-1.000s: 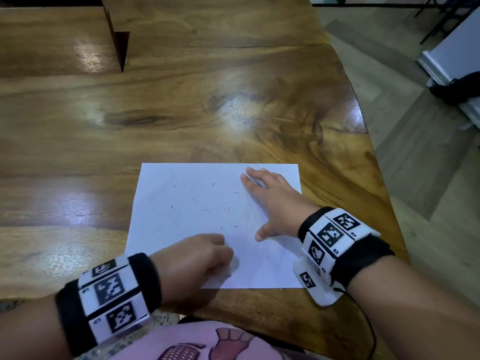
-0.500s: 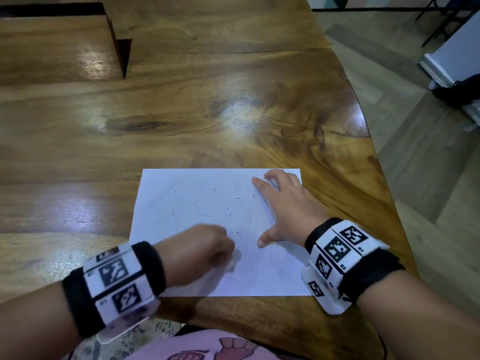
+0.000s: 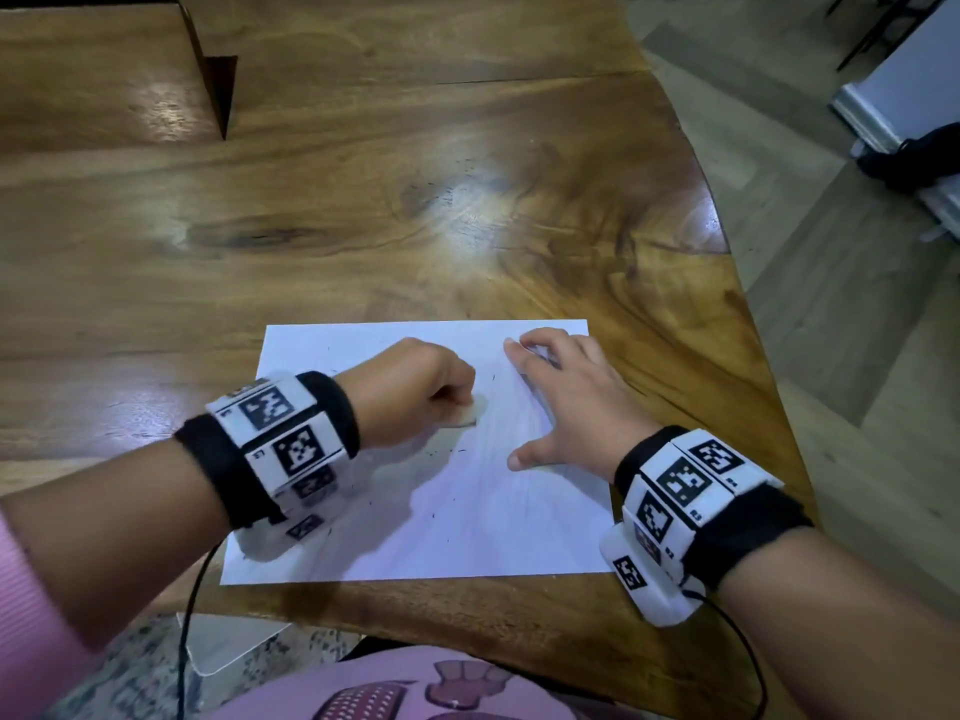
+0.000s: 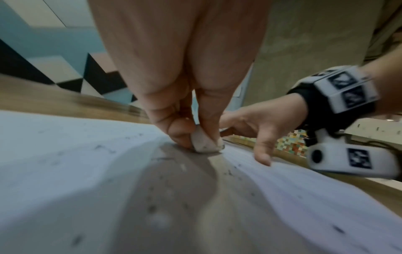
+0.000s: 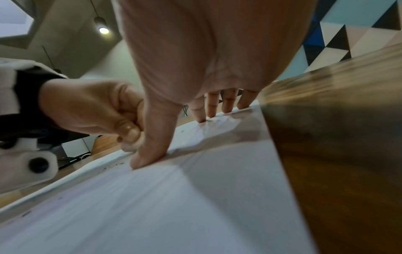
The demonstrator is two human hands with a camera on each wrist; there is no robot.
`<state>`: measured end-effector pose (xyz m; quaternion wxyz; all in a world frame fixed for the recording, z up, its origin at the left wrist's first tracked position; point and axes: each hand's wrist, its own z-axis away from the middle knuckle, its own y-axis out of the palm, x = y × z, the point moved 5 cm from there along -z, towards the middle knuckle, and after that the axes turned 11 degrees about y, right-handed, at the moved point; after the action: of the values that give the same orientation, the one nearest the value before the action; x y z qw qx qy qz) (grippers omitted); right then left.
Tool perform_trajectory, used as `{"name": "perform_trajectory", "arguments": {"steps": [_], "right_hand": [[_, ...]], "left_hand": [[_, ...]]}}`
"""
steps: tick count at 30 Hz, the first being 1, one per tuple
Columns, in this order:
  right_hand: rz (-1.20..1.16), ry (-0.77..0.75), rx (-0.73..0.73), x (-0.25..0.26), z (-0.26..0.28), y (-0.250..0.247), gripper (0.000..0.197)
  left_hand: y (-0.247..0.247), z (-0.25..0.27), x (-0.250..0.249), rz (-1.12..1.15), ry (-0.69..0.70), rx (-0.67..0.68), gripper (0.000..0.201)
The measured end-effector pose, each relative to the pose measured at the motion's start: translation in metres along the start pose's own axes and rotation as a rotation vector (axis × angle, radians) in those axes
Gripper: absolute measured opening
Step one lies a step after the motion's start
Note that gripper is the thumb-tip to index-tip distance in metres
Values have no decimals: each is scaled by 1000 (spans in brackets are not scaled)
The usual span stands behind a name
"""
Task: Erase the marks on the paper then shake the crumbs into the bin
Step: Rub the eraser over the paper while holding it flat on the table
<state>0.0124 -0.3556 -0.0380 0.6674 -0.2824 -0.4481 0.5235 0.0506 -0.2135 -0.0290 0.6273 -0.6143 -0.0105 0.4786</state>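
A white sheet of paper (image 3: 467, 532) lies near the front edge of the wooden table (image 3: 363, 226), speckled with small dark crumbs and faint marks. My left hand (image 3: 415, 392) pinches a small white eraser (image 3: 470, 413) and holds it down on the middle of the sheet; the left wrist view shows the eraser (image 4: 205, 142) between thumb and fingers, touching the paper (image 4: 65, 171). My right hand (image 3: 566, 402) lies flat with spread fingers on the sheet's right side, its thumb (image 5: 150, 154) pressing the paper (image 5: 195, 206). No bin is in view.
The table's curved right edge (image 3: 748, 324) drops to a tiled floor. A dark notch (image 3: 218, 90) cuts into the tabletop at the far left. A black object (image 3: 914, 158) lies on the floor by a white wall base at the right.
My left hand has carried the eraser up the sheet, from near the bottom edge to the middle. The right hand has stayed pressed on the paper's right side.
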Motion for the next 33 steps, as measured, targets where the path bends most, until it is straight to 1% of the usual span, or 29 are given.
{"name": "perform_trajectory", "arguments": {"steps": [1, 4, 5, 6, 7, 9, 11, 12, 13, 14, 16, 17, 18, 19, 20, 22, 23, 24, 25, 26, 28, 29, 31, 33], "right_hand": [[7, -2, 0, 0, 0, 0, 111], [33, 0, 0, 0, 0, 1, 111], [44, 2, -4, 0, 0, 0, 112], [53, 2, -7, 0, 0, 0, 112], [58, 2, -5, 1, 0, 0, 112], [41, 4, -4, 2, 0, -2, 111], [23, 6, -5, 2, 0, -3, 112], [20, 8, -5, 2, 0, -3, 112], [20, 9, -4, 3, 0, -3, 112], [22, 10, -2, 3, 0, -3, 112], [31, 9, -2, 3, 0, -3, 112], [34, 10, -4, 2, 0, -2, 112], [36, 10, -4, 2, 0, -2, 113], [33, 9, -4, 2, 0, -2, 113], [25, 9, -6, 2, 0, -2, 113], [10, 2, -7, 1, 0, -2, 113], [10, -2, -7, 1, 0, -1, 113], [12, -5, -8, 1, 0, -1, 113], [14, -6, -7, 1, 0, -1, 113], [15, -4, -5, 1, 0, -1, 113], [19, 1, -2, 1, 0, -1, 112], [26, 0, -3, 2, 0, -1, 112], [36, -6, -4, 2, 0, -1, 112], [29, -3, -7, 2, 0, -1, 112]], "left_hand": [[-1, -1, 0, -13, 1, -10, 12], [-19, -27, 2, -64, -7, -178, 6], [-23, -35, 2, -77, -21, -209, 4], [-25, -39, 2, -80, -26, -209, 3], [-23, -37, 1, -71, -16, -190, 6], [-10, -19, -2, -33, 15, -84, 14], [5, -2, -6, -30, 34, 66, 11], [8, 0, -5, -35, 40, 85, 8], [4, -4, -5, -46, 37, 47, 5], [-4, -12, -3, -60, 22, -23, 4], [-22, -33, 1, -93, -49, -164, 5], [-27, -40, 3, -107, -71, -193, 5], [-27, -42, 3, -107, -69, -183, 3], [-23, -38, 2, -94, -42, -156, 7], [-16, -29, -1, -75, 1, -109, 12], [5, -1, -8, -33, 86, 10, 15], [15, 10, -10, -23, 104, 74, 15], [20, 15, -9, -22, 107, 111, 15], [18, 13, -8, -36, 108, 90, 13], [11, 6, -6, -61, 105, 30, 11], [-10, -15, 1, -113, 55, -132, 5], [-20, -23, 5, -129, 21, -193, 5], [-22, -26, 7, -118, -2, -203, 5], [-11, -8, 2, -64, 48, -137, 8]]}}
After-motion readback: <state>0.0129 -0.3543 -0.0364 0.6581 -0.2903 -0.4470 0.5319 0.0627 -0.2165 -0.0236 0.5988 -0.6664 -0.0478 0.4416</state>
